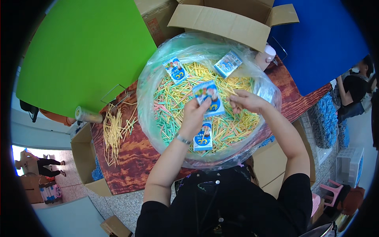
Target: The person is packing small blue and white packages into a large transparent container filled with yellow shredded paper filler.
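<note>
My left hand (192, 117) grips a blue-and-white printed packet (213, 106), its thumb across the front. To its right, my right hand (249, 102) has its fingers curled together in a pinch. Pale yellow sticks show at those fingertips, but I cannot tell whether they are held or lie behind. Both hands are over a large clear plastic bag (147, 103), opened wide and filled with thin yellow, green and pink sticks (167, 122). Three similar packets rest on the sticks: one upper left (175, 70), one upper right (228, 64), one below my left hand (203, 136).
A loose pile of yellow sticks (113, 132) lies on the red-brown wooden table (130, 173), near a clear cylindrical jar (87, 115). An open cardboard box (225, 23) and a pink cup (265, 56) stand behind the bag. Green (87, 55) and blue (316, 43) boards flank it.
</note>
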Demonstrator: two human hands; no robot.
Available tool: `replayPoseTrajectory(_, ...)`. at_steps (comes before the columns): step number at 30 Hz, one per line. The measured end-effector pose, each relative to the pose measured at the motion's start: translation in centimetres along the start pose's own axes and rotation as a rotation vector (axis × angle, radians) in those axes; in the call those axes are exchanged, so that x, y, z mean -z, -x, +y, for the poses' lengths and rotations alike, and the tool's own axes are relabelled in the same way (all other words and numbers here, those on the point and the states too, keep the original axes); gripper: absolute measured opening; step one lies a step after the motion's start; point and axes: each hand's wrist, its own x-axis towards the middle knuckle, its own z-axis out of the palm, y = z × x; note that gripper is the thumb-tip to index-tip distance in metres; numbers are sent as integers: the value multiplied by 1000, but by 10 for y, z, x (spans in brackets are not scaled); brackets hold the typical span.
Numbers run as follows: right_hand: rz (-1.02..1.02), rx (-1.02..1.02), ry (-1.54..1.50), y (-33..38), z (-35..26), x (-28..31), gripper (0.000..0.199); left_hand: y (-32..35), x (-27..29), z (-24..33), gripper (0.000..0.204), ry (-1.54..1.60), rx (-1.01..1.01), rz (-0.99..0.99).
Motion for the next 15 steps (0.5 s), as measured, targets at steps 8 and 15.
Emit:
replayPoseTrajectory(8,-273,-123,-896,0,6,-46,28,-33,-7,-24,22,361,250,-73)
replayPoseTrajectory(15,-53,-161,-659,-10,3,-69,15,-24,-14,-21,22,410,224,31)
